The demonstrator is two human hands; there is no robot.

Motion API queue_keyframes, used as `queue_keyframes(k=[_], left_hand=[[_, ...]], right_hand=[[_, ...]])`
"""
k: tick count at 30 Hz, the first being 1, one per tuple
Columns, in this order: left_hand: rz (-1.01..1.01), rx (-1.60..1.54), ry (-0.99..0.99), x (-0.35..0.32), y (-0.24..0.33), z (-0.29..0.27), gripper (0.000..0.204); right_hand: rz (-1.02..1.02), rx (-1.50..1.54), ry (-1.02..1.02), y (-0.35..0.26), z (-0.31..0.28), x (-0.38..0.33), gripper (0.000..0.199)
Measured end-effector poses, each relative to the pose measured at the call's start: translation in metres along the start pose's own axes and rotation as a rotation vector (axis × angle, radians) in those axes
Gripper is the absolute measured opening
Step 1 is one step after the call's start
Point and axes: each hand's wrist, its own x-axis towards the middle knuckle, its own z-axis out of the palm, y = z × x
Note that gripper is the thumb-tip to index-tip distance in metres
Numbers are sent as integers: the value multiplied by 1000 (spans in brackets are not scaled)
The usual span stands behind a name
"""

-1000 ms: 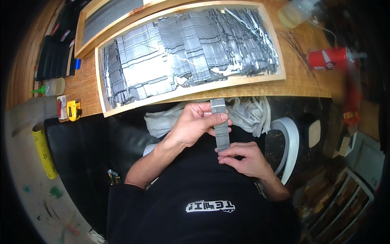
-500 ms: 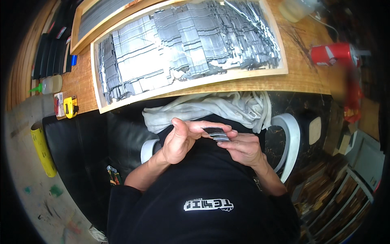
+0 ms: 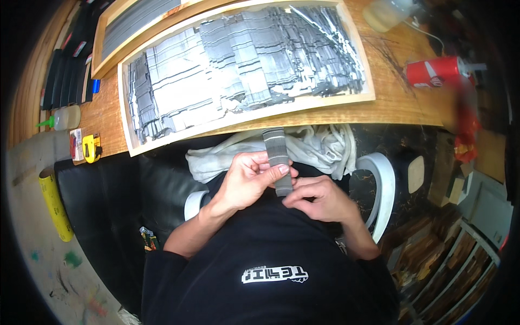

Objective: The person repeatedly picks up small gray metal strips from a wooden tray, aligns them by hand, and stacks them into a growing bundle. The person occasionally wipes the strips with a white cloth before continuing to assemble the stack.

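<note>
A thin grey strip with light and dark bands [image 3: 275, 142] stands lengthwise in front of my body, just off the table's near edge. My left hand [image 3: 244, 183] pinches it, thumb across its face and fingers behind. At the strip's lower end, my right hand [image 3: 326, 200] closes thumb and index finger on the corner; the hand is slightly blurred. Beyond them a shallow wooden-rimmed tray [image 3: 325, 103] lies on the table, its inside covered with similar grey striped strips [image 3: 254, 62], some shiny and some broken into slivers at the right.
A second wooden frame [image 3: 108, 62] lies behind the tray. On the wooden table [image 3: 105, 111] are a green-tipped bottle [image 3: 67, 117], a yellow tape measure [image 3: 91, 148] and a red can [image 3: 433, 73]. Pale cloth [image 3: 325, 146] lies across my lap, beside a grey chair arm [image 3: 387, 189].
The strip has turned from nearly edge-on to upright with its banded face showing. My left thumb has come down onto it, and my right fingers have shifted to its lower end.
</note>
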Motion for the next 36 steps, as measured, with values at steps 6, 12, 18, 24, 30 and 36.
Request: queue_keyframes(k=[6, 12, 18, 24, 30, 36], left_hand=[[-321, -5, -16, 20, -11, -10, 20], [-371, -37, -67, 53, -31, -2, 16], [-348, 126, -34, 71, -55, 21, 9], [-383, 356, -113, 76, -54, 27, 10], [-568, -23, -244, 73, -41, 19, 10], [-409, 104, -193, 54, -28, 9, 12]], right_hand=[[315, -777, 722, 45, -80, -17, 25], [311, 328, 522, 86, -78, -21, 29], [145, 556, 376, 78, -43, -2, 52], [388, 181, 380, 89, -43, 4, 38], [379, -48, 578, 76, -55, 19, 24], [231, 766, 717, 115, -91, 0, 36]])
